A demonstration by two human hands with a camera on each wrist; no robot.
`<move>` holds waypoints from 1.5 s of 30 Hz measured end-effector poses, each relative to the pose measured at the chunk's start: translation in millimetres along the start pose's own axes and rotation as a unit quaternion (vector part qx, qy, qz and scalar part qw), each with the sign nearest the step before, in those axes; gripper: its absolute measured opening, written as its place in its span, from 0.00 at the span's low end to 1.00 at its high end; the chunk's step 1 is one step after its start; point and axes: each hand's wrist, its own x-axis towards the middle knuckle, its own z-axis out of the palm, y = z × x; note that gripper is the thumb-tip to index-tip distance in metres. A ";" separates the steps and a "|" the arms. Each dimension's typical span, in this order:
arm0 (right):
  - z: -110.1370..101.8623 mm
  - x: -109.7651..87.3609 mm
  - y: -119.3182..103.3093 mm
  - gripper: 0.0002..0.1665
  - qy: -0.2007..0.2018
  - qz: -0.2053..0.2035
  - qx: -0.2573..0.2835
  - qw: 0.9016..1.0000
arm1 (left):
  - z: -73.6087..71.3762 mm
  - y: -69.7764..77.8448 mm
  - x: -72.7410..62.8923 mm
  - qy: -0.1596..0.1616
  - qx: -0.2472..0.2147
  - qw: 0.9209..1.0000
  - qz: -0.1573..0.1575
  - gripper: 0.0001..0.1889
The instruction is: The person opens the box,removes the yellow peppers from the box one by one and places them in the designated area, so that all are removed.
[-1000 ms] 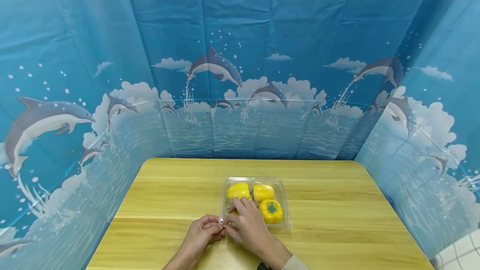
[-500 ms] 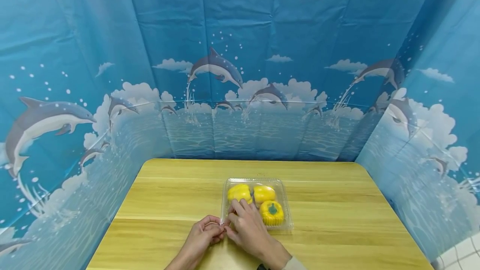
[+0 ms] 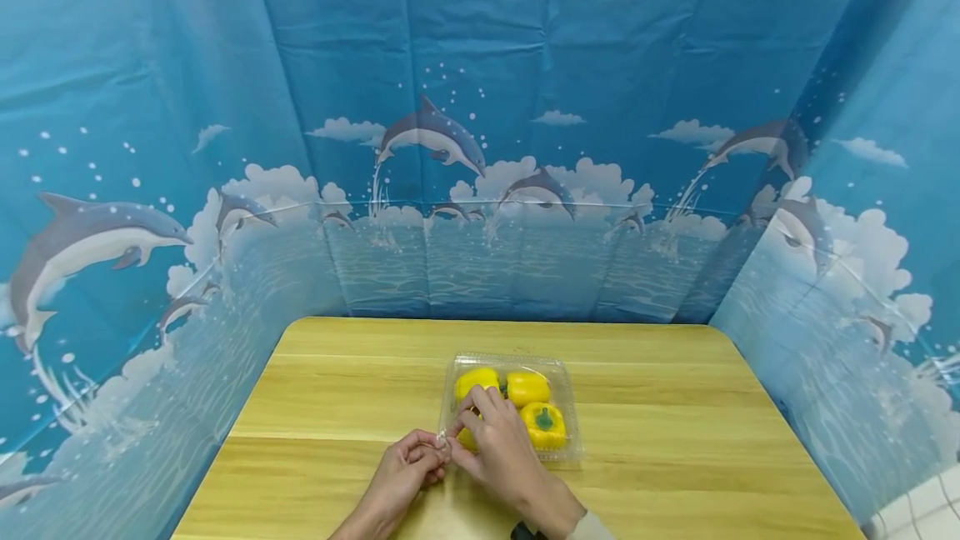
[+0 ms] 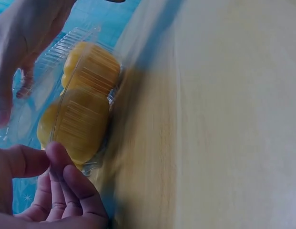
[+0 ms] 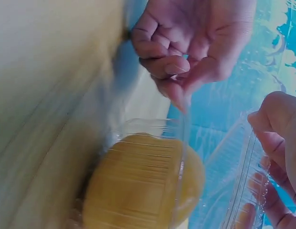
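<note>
A clear plastic clamshell container (image 3: 574, 415) holding several yellow bell peppers (image 3: 545, 428) sits on the table in the head view. My left hand (image 3: 407, 467) is at its near-left corner, thumb and index finger pinching the tip of the lower rim (image 5: 182, 167), as the right wrist view shows. Over the near-left part of the container, my right hand (image 3: 501, 450) holds the edge of the lid (image 5: 240, 176) between thumb and fingers. The lid stands apart from the lower rim along this side. One near pepper is mostly hidden under my right hand.
The wooden table (image 3: 675, 423) reaches out on both sides of the container. A blue dolphin-print curtain (image 3: 480, 257) hangs along its back and sides. White tiles (image 3: 918, 502) show at the lower right.
My right hand has lifted slightly, and the lid edge has come up from the rim at the near-left corner. My left hand stays at that corner.
</note>
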 end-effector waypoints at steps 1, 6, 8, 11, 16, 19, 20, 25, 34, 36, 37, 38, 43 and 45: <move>-0.5 0.5 0.0 0.15 0.002 0.001 0.001 1.000 | 0.3 0.0 -0.1 0.005 -0.001 1.000 0.001 0.09; 1.2 -4.6 0.9 0.15 0.008 -0.019 -0.016 1.000 | 1.1 -0.3 -1.6 0.007 -0.003 1.000 0.002 0.10; 2.6 -8.0 1.9 0.15 0.013 -0.030 -0.025 0.999 | 1.2 -0.1 -2.1 0.002 -0.002 1.000 0.003 0.10; 3.8 -12.3 4.3 0.15 0.018 -0.047 -0.032 0.998 | 1.2 0.3 -2.9 -0.004 0.001 1.000 0.002 0.11; 2.3 -16.5 10.0 0.16 0.018 -0.075 -0.050 0.996 | 0.6 0.8 -3.0 -0.005 0.003 1.000 -0.001 0.11; 0.1 -18.6 13.6 0.17 0.023 -0.084 -0.060 0.994 | 0.3 1.6 -2.8 -0.003 0.001 1.000 0.002 0.11; -0.6 -19.4 14.9 0.18 0.023 -0.085 -0.061 0.994 | 0.3 2.1 -2.8 -0.003 0.000 1.000 0.003 0.11; -3.2 -22.2 19.7 0.18 0.027 -0.087 -0.059 0.994 | -0.2 4.3 -3.5 -0.002 -0.003 1.000 0.005 0.11; -5.7 -25.5 23.7 0.17 0.018 -0.078 -0.052 0.995 | -1.8 4.7 -2.8 -0.006 -0.003 1.000 -0.004 0.13; -5.6 -26.2 24.1 0.17 0.017 -0.078 -0.052 0.995 | -1.6 5.1 -3.0 -0.005 -0.003 1.000 -0.005 0.13; -5.7 -26.4 24.0 0.17 0.016 -0.077 -0.053 0.995 | -1.4 5.3 -3.2 -0.004 -0.004 1.000 -0.006 0.13; -5.8 -26.6 24.0 0.17 0.016 -0.076 -0.053 0.996 | -1.0 5.6 -3.4 -0.003 -0.005 1.000 -0.006 0.13; -6.0 -26.4 22.8 0.16 0.018 -0.075 -0.053 0.996 | 0.6 6.6 -4.5 0.003 -0.010 1.000 -0.006 0.13; -6.0 -25.5 21.9 0.17 0.025 -0.077 -0.051 0.995 | 1.0 6.1 -4.6 0.004 -0.010 1.000 -0.006 0.13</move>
